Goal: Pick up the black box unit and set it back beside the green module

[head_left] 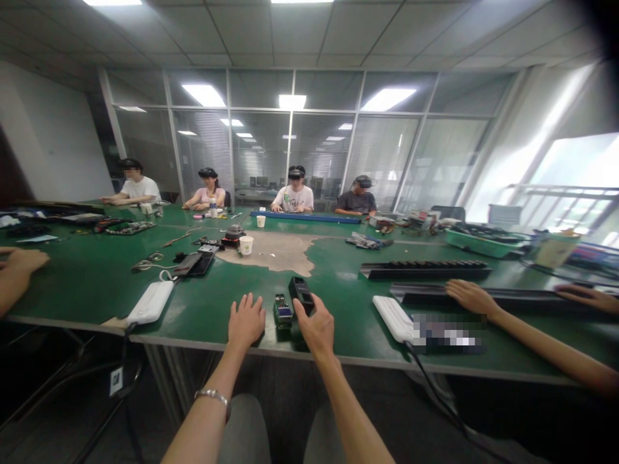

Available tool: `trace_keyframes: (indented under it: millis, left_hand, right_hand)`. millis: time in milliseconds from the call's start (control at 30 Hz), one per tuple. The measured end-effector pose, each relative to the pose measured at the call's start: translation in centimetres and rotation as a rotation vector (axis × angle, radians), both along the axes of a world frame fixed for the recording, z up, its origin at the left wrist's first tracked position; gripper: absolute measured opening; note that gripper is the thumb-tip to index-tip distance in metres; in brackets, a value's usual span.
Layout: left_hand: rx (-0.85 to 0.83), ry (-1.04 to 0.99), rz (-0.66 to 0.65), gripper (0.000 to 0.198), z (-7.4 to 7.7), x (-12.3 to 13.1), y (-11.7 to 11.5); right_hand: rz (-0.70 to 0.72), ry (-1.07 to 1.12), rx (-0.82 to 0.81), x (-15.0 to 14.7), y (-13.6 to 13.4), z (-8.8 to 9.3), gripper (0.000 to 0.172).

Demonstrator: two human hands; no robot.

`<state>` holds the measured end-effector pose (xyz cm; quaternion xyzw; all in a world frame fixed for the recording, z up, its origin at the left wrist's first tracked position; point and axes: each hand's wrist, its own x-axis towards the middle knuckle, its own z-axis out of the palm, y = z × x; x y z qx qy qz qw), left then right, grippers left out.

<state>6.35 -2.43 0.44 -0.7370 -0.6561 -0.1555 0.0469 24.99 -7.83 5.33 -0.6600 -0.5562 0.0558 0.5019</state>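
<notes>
On the table point(193, 319), the left hand point(245, 322) lay spread, the right hand point(317, 327) gripped the case point(300, 291), and just left of the case, between the hands but nearer the right, sat the board point(282, 313), long axis pointing forward.

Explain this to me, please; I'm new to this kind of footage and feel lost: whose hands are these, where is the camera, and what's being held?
There's no machine here. The single picture comes from a camera worn on a person's head, looking forward and down. The two bare arms rising from the bottom are the wearer's.

The left hand rests on the green table, fingers spread. The right hand holds a black box-like object. Between the hands lies a small circuit board.

Farther off stand two paper cups. Four people sit across the table; the hands at the left edge and on the right belong to others.
</notes>
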Motion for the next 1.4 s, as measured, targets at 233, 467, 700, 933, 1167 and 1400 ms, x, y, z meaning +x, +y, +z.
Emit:
trace_keyframes:
  millis: [233,467,700,933,1167,1400]
  left_hand:
    - [0.011,-0.008,-0.008,0.05,0.1,0.0,-0.2]
    - [0.023,-0.011,-0.009,0.05,0.2,-0.1,-0.3]
    - [0.024,-0.008,-0.008,0.05,0.2,-0.1,-0.2]
    - [0.012,-0.002,0.0,0.05,0.4,0.0,-0.4]
    - [-0.012,0.001,0.009,0.05,0.8,0.0,-0.5]
    - [-0.013,0.001,0.0,0.05,0.7,0.0,-0.4]
  right_hand:
    - [0.02,-0.141,-0.02,-3.4,-0.6,1.1,0.043]
    - [-0.04,-0.238,-0.097,-4.8,-0.4,0.9,0.037]
    - [-0.054,-0.28,-0.135,-5.1,-0.6,0.0,0.036]
    - [-0.023,-0.303,-0.168,-4.9,-0.7,0.0,0.033]
    - [-0.005,-0.281,-0.158,-4.8,-1.3,-1.8,0.047]
    - [-0.025,-0.253,-0.131,-5.0,-0.3,-2.8,0.071]
